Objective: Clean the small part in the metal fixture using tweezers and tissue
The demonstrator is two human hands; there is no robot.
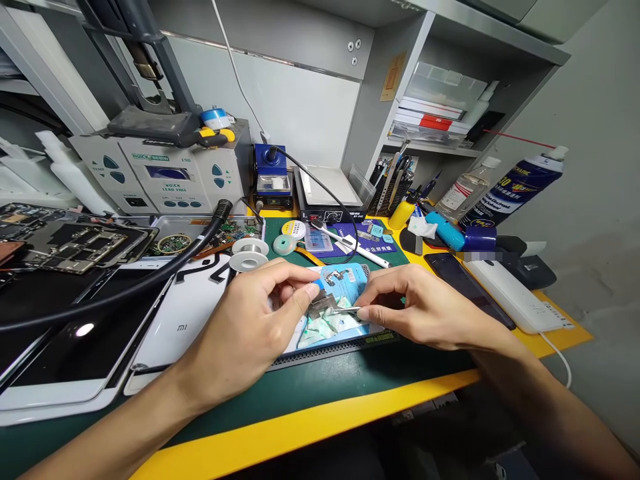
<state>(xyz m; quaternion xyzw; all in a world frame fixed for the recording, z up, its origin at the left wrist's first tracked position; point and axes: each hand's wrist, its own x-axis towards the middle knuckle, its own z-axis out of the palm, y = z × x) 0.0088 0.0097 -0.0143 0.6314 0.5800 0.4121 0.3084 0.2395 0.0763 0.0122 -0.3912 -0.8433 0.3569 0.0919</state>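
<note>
Between thumb and fingertips, my left hand (260, 307) pinches a flat dark metal piece (324, 305) with a blue part at its top; its kind is unclear. My right hand (415, 307) is closed on a thin silver metal tool (346, 310), whose tip reaches left to that piece. Its rear end is hidden by the fingers. Crumpled white-and-green tissue (320, 329) lies beneath both. Under the tissue is a blue printed card (356, 283), partly covered by my hands. A small dark part (336, 275) shows on the card's upper half, either printed or lying there.
A black hose (165, 288) crosses the left side over phone screens (85, 333). Solder spool (249, 256), white brush (357, 247) and purple mat (383, 248) lie behind my hands. Farther back stand a rework station (170, 177) and a heating plate (330, 187). A spray can (515, 190) stands right.
</note>
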